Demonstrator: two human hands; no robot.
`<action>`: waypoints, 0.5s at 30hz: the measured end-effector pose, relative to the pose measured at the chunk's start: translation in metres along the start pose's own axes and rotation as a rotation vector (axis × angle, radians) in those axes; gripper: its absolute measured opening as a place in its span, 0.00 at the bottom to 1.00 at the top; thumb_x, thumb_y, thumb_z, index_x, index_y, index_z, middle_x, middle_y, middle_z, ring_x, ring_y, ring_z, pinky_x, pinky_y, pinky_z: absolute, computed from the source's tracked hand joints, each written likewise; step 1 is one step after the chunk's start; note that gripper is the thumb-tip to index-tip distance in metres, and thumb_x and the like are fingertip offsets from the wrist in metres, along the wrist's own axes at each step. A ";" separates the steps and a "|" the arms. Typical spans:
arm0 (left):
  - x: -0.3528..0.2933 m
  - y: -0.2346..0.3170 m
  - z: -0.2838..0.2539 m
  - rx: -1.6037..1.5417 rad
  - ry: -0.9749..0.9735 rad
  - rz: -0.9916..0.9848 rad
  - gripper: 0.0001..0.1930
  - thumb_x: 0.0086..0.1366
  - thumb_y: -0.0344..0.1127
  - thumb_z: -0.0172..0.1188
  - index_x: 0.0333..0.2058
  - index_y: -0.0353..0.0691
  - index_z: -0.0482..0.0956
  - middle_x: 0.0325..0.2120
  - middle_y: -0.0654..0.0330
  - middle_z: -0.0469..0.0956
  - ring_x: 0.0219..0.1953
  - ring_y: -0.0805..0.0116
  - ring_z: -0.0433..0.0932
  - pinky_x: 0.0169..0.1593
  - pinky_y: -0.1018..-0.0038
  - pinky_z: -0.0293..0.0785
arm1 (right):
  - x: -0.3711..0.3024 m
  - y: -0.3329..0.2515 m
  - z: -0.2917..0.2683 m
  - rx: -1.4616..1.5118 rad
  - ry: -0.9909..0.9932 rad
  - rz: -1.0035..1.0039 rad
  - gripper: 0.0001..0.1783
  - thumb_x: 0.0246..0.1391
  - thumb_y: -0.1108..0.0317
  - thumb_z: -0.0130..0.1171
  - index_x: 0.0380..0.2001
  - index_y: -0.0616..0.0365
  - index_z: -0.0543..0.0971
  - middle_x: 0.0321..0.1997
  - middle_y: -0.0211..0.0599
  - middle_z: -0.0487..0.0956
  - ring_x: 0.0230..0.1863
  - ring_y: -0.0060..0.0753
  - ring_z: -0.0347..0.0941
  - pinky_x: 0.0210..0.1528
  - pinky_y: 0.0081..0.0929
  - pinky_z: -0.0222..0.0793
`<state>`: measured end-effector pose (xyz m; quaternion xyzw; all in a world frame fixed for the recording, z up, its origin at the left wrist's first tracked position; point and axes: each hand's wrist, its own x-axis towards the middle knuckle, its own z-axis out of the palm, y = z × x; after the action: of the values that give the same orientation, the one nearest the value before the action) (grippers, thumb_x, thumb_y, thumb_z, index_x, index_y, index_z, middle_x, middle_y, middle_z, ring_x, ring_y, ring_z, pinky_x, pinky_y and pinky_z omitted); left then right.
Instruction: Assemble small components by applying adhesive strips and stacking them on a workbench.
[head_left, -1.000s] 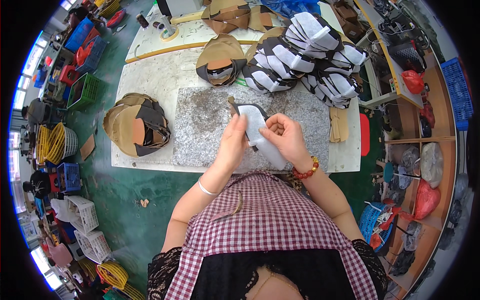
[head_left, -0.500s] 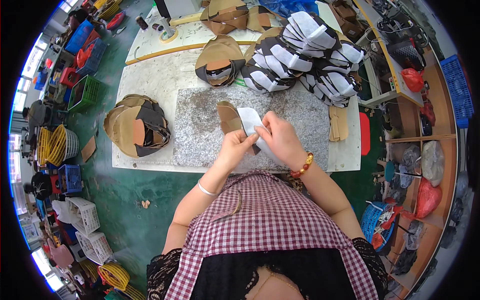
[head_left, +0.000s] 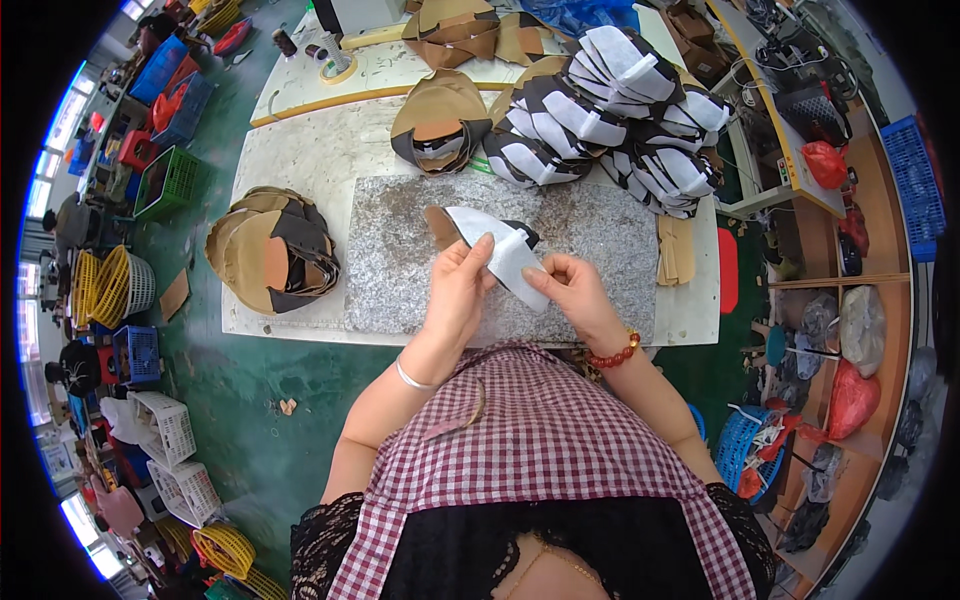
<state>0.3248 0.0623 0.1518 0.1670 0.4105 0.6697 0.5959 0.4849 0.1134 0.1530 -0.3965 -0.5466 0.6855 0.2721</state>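
Observation:
Between my hands is a shoe upper piece, with a white backing facing up and tan and black material showing at its far edge. My left hand pinches it on the left side, thumb on the white face. On the right, my right hand grips its lower right edge between thumb and fingers. The piece is tilted above a speckled grey slab on the table. Fingers beneath the piece are partly hidden.
A stack of tan and black uppers lies left of the slab, another stack behind it. Several white-backed black uppers are piled at the back right. Flat tan pieces rest right of the slab. Shelves stand at the right.
The shoe upper has been turned and spread so more of its white backing shows. My right hand has moved down to its lower right edge; the left has shifted slightly left.

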 end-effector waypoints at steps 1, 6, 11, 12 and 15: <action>-0.001 0.001 0.004 -0.066 0.007 -0.015 0.10 0.64 0.34 0.52 0.37 0.32 0.74 0.33 0.57 0.78 0.35 0.72 0.78 0.40 0.76 0.75 | -0.001 0.001 0.001 -0.015 0.006 -0.015 0.13 0.49 0.64 0.62 0.20 0.60 0.74 0.20 0.25 0.73 0.21 0.12 0.65 0.23 0.14 0.60; -0.003 0.001 0.007 -0.164 0.048 -0.058 0.11 0.65 0.33 0.51 0.39 0.30 0.73 0.36 0.54 0.78 0.37 0.68 0.78 0.42 0.73 0.77 | 0.002 0.005 0.002 -0.128 0.041 -0.086 0.13 0.49 0.64 0.62 0.19 0.61 0.74 0.19 0.26 0.73 0.21 0.13 0.65 0.24 0.14 0.60; -0.003 0.006 0.006 -0.316 0.003 -0.145 0.13 0.64 0.34 0.51 0.43 0.31 0.70 0.40 0.54 0.76 0.42 0.66 0.76 0.48 0.70 0.73 | 0.007 0.014 0.002 -0.089 0.068 -0.087 0.14 0.50 0.63 0.62 0.18 0.61 0.74 0.18 0.25 0.72 0.20 0.13 0.63 0.22 0.15 0.59; -0.005 0.004 0.006 -0.317 0.004 -0.142 0.13 0.64 0.34 0.51 0.43 0.31 0.70 0.40 0.54 0.76 0.42 0.66 0.76 0.48 0.70 0.73 | 0.008 0.017 0.003 -0.090 0.065 -0.088 0.14 0.50 0.63 0.62 0.18 0.61 0.74 0.18 0.25 0.72 0.20 0.13 0.63 0.22 0.15 0.59; -0.005 -0.011 0.008 -0.158 -0.065 0.084 0.11 0.62 0.31 0.55 0.42 0.33 0.72 0.39 0.55 0.76 0.39 0.70 0.76 0.45 0.74 0.73 | 0.014 0.029 0.013 -0.048 0.069 -0.079 0.14 0.50 0.63 0.62 0.19 0.60 0.73 0.18 0.25 0.71 0.20 0.12 0.62 0.21 0.15 0.57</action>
<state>0.3395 0.0600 0.1497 0.1581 0.3293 0.7188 0.5915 0.4684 0.1109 0.1229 -0.4044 -0.5686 0.6467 0.3082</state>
